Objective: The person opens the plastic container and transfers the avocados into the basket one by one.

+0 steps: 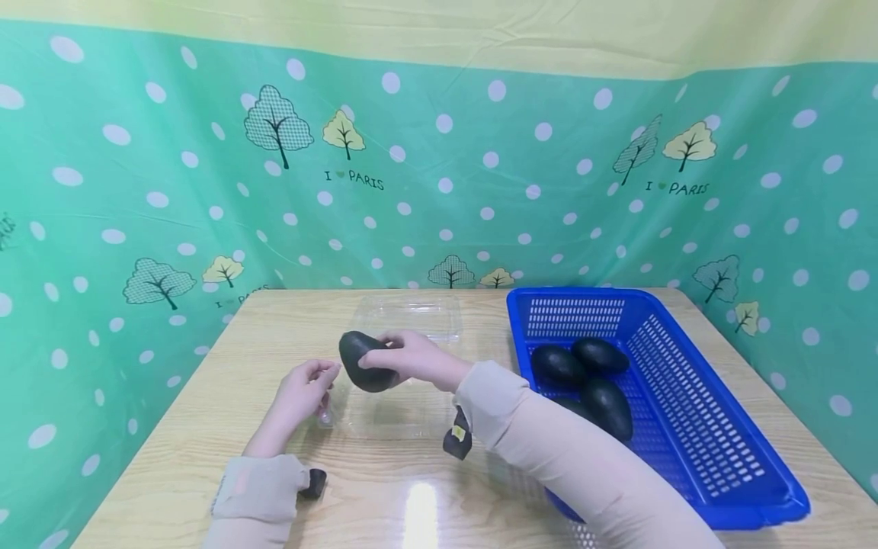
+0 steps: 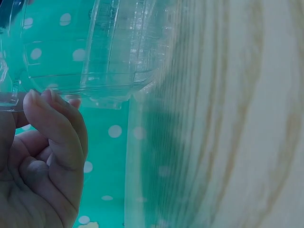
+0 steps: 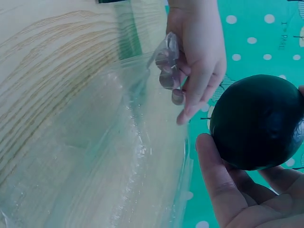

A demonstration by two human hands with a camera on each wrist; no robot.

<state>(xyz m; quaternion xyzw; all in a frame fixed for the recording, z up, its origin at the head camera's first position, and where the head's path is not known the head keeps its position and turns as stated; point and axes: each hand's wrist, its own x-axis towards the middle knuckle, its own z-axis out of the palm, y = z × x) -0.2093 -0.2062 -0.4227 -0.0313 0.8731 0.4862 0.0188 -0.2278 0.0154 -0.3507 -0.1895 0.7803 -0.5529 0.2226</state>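
**Head view: avocado held over a clear box**

Head view shows a wooden table (image 1: 206,427) filling the lower frame. At lower right sits a blue basket (image 1: 693,427) with dark avocados (image 1: 604,404) inside. At centre lies a clear plastic box (image 1: 405,412), lid open. The right hand (image 1: 411,358) grips one avocado (image 1: 363,362) above it. The left hand (image 1: 302,396) pinches the box's left edge tab.

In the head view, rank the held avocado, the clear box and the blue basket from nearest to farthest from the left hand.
1. Clear box: its near-left corner is pinched by the left hand.
2. Held avocado: just right, above the box.
3. Blue basket: far right.
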